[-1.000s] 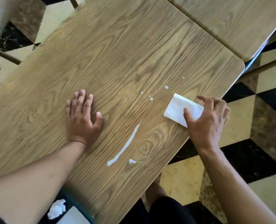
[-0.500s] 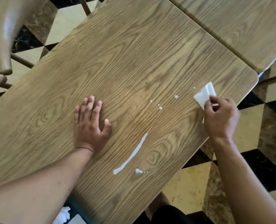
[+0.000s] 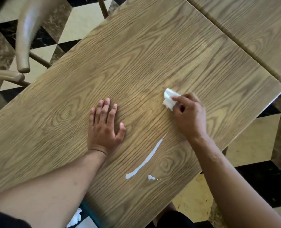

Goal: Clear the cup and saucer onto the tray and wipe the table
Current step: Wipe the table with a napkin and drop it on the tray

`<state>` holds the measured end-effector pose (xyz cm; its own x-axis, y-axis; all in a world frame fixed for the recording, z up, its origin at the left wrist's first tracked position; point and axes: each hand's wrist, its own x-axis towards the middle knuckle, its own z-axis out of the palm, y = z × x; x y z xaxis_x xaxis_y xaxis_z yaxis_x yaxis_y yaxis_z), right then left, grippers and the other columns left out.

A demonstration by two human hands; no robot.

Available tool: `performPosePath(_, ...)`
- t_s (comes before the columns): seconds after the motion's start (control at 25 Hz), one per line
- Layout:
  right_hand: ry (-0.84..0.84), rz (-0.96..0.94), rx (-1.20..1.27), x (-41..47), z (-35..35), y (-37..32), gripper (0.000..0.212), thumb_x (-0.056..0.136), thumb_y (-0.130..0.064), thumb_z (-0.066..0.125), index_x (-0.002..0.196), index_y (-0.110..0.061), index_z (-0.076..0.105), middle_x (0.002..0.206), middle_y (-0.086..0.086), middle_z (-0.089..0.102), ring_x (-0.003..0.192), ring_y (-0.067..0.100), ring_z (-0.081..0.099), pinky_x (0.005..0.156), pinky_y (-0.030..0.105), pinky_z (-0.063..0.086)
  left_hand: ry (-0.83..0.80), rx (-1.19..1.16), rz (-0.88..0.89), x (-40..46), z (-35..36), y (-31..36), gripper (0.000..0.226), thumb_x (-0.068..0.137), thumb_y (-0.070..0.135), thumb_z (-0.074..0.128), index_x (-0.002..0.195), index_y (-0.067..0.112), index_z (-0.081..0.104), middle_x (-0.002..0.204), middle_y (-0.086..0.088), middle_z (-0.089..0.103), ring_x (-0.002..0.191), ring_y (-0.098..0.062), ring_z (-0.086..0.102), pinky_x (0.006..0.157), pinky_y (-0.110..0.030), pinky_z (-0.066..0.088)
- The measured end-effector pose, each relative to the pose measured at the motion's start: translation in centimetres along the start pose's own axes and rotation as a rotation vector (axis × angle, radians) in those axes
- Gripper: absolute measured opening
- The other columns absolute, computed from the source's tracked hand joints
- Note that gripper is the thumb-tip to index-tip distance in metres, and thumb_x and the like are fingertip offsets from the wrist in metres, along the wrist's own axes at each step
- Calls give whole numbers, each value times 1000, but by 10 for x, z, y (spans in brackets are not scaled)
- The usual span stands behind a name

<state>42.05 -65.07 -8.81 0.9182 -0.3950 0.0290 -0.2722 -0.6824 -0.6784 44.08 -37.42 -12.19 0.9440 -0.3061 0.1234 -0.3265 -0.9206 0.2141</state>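
A wood-grain table point(image 3: 136, 63) fills the view. My right hand point(image 3: 188, 115) pinches a folded white napkin point(image 3: 169, 100) and presses it on the tabletop right of centre. My left hand point(image 3: 106, 127) lies flat on the table, fingers spread, holding nothing. A long white streak of spilled liquid point(image 3: 146, 159) runs diagonally near the front edge, with a small white blob point(image 3: 151, 177) and tiny drops beside it. No cup, saucer or tray is in view.
A second wooden table point(image 3: 251, 27) abuts at the top right. A tan chair point(image 3: 24, 38) stands at the top left over the chequered floor point(image 3: 259, 175). A crumpled white tissue point(image 3: 75, 218) shows below the table's front edge.
My right hand picked the napkin up at the table's right edge and carried it left onto the small white drops, which no longer show. My left hand stayed flat.
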Motion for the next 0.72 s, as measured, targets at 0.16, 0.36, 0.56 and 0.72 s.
performPosePath(0.16, -241, -119, 45, -5, 7, -8, 27, 84, 1, 66, 98, -17, 82, 87, -2, 64, 69, 8, 56, 68, 5, 37, 6, -1, 8, -1, 0, 0, 68, 89, 39, 49, 148, 6, 53, 160, -19, 43, 151, -38, 36, 121, -61, 27)
performPosePath(0.36, -64, -13, -17, 35, -11, 6, 29, 86, 0, 63, 102, -16, 82, 92, -1, 66, 79, 18, 65, 72, 13, 44, 6, -6, 6, -2, 2, -2, 69, 89, 40, 49, 149, 6, 52, 160, -19, 42, 152, -37, 35, 122, -61, 26)
performPosePath(0.56, -355, -289, -15, -7, -15, 4, 26, 87, 4, 68, 100, -14, 82, 94, 0, 66, 71, 15, 62, 67, 19, 47, -2, -26, 2, -3, 2, -2, 68, 90, 41, 48, 149, 6, 52, 161, -18, 41, 152, -37, 33, 123, -61, 25)
performPosePath(0.72, -296, -227, -33, 17, -6, -10, 26, 86, 3, 70, 100, -13, 83, 92, 3, 69, 74, 15, 63, 71, 16, 46, -11, -16, -8, -2, 1, -2, 68, 91, 41, 48, 150, 7, 51, 162, -17, 40, 154, -36, 31, 124, -60, 23)
